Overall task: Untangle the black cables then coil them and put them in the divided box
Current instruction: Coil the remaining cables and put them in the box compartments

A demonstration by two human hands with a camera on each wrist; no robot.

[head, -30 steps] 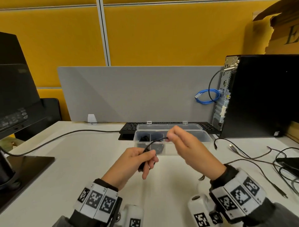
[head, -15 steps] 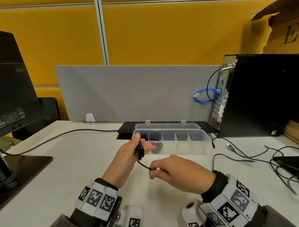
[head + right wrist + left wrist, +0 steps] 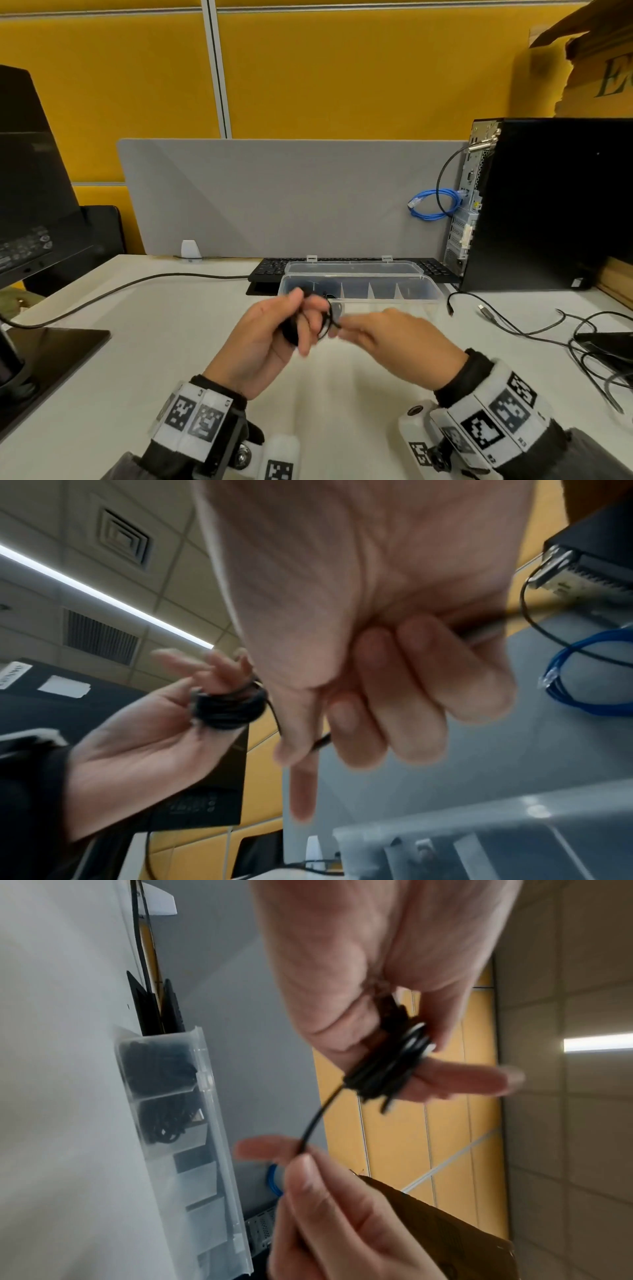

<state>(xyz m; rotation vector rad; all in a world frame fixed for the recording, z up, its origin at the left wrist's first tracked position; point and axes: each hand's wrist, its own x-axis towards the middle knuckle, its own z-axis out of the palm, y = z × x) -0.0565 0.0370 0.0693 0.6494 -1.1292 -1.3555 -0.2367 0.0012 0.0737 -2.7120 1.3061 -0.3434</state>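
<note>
Two hands: both were raised over the desk (image 3: 102,359) just in front of the divided box (image 3: 424,297), working one black cable (image 3: 383,1069).
Step in hand: coiling. You looked close to the last turns, since only a short tail (image 3: 316,1118) ran out of the bundle.
Left hand (image 3: 270,339): your fingers (image 3: 472,1080) stood nearly straight, with the cable wound round them in several tight loops and your thumb closing on the bundle.
Right hand (image 3: 394,339): curled, you pinched the tail between thumb and fingertip, close beside the coil.
Box: open, its lid lay back against the keyboard (image 3: 270,270); the two leftmost compartments already held dark coils (image 3: 161,1069), the rest looked free.
Next move: probably wrap the tail in, slip the coil off your fingers without letting it spring, and set it into the next free compartment.
Left over: more loose cables (image 3: 534,329) lay on the desk to your right.
</note>
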